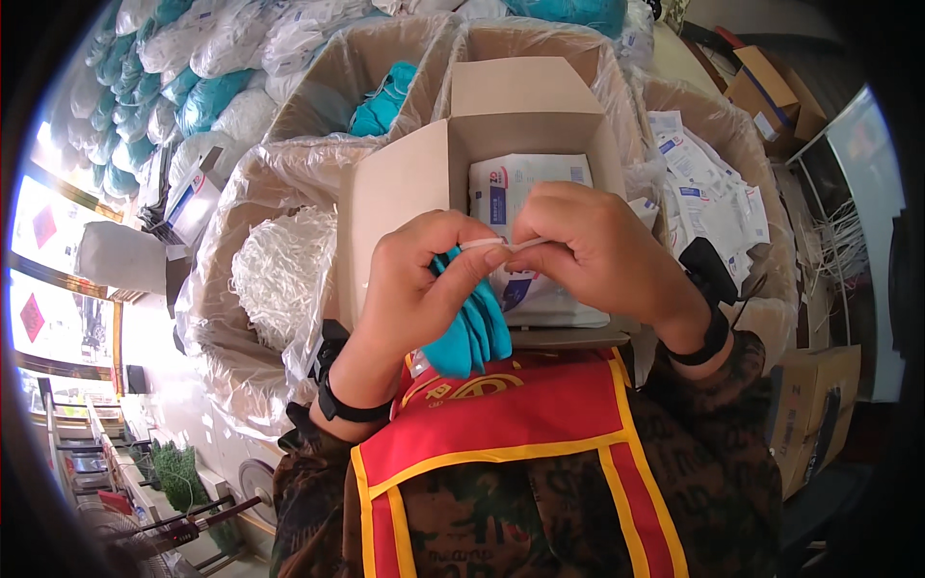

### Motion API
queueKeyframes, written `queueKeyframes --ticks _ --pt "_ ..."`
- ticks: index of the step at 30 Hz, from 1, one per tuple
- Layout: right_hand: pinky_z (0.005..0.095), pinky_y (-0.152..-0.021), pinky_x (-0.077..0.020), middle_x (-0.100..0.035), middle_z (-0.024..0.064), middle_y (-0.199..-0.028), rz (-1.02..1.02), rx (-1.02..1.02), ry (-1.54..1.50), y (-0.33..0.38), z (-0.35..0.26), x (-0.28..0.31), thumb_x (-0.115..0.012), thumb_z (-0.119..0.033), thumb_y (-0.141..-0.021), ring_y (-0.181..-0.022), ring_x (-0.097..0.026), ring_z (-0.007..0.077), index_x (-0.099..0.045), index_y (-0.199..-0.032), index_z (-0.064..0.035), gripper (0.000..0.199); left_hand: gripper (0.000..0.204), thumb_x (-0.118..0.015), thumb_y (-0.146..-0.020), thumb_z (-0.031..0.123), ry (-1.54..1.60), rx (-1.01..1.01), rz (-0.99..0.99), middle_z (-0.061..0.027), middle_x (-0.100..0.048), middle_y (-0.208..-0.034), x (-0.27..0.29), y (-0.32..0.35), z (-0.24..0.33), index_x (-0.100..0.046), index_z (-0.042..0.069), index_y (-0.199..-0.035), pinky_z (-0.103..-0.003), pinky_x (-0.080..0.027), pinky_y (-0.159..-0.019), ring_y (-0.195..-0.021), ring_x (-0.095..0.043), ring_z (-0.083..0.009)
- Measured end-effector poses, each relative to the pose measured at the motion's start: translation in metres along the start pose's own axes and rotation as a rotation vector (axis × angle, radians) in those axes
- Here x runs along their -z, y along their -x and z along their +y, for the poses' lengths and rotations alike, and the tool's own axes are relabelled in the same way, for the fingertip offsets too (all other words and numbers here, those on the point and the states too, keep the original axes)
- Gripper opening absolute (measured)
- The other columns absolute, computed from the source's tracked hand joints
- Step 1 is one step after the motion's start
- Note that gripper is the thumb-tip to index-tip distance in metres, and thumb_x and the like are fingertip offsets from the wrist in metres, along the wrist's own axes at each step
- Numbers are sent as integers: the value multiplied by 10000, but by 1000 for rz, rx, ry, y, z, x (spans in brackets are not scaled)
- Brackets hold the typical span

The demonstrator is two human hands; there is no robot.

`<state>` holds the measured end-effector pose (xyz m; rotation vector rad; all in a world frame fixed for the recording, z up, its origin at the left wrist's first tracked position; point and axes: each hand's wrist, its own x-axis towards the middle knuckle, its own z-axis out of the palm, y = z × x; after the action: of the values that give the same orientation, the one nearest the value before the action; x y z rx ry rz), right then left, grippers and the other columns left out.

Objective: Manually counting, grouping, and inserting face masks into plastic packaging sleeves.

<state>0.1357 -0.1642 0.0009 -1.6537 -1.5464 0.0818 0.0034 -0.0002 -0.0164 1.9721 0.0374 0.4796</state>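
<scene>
Both my hands meet above an open cardboard box point(396, 183), fingertips pinched close together. Between them runs a thin white strip point(485, 244), held at one side by my left hand point(416, 279) and at the other by my right hand point(593, 252). A teal, soft bundle with several rounded folds point(469, 332) hangs under my left fingers; its upper end is hidden by that hand, and its exact kind does not show. Beneath my hands, white printed plastic packages point(568, 303) lie in the box. My right hand partly covers them.
Plastic-lined cartons surround the box: one with a tangled heap of white strips point(284, 275) at left, one with teal items point(383, 101) behind, one with white packets point(708, 193) at right. Bagged white and teal goods point(217, 101) pile up far left. A closed carton point(819, 409) stands lower right.
</scene>
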Motion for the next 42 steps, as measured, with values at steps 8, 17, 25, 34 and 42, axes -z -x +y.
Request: queueKeyframes --ticks 8,17,25,34,42 --pt "371 -632 -435 -483 61 -738 128 275 313 -4 -7 -7 -650 -76 -742 -728 -533 271 -541 -762 -85 111 71 -687 -879 76 358 207 52 1 -654 -774 -3 1 -2 -680 5 -877 -208 -442 -651 -716 -555 -48" --pt "303 -621 -420 -470 15 -754 37 444 327 30 -53 -21 -623 -143 -692 -732 -534 186 -532 -749 -116 110 116 -672 -898 119 692 400 385 -35 -649 -725 30 -23 -53 -637 33 -827 -208 -450 -542 -579 -572 -83" --pt "323 -636 -467 -558 55 -759 189 308 224 27 -51 11 -669 -32 -701 -710 -584 230 -549 -755 -61 135 125 -707 -858 104 216 263 386 -14 -640 -761 47 -21 -81 -656 13 -928 -205 -438 -600 -668 -566 -59" --pt "330 -607 -464 -592 103 -755 88 196 10 -6 -22 17 -730 45 -742 -697 -581 260 -594 -802 3 155 263 -676 -769 25 -203 -259 -207 -133 -675 -891 31 -2 14 -669 21 -1032 -329 -503 -742 -797 -645 -268" --pt "368 -604 -464 -543 106 -777 170 247 205 1 -14 11 -706 10 -724 -702 -557 294 -564 -805 -23 167 386 -700 -748 56 22 83 -437 -94 -669 -881 28 -5 16 -660 40 -1131 -320 -486 -721 -782 -628 -181"
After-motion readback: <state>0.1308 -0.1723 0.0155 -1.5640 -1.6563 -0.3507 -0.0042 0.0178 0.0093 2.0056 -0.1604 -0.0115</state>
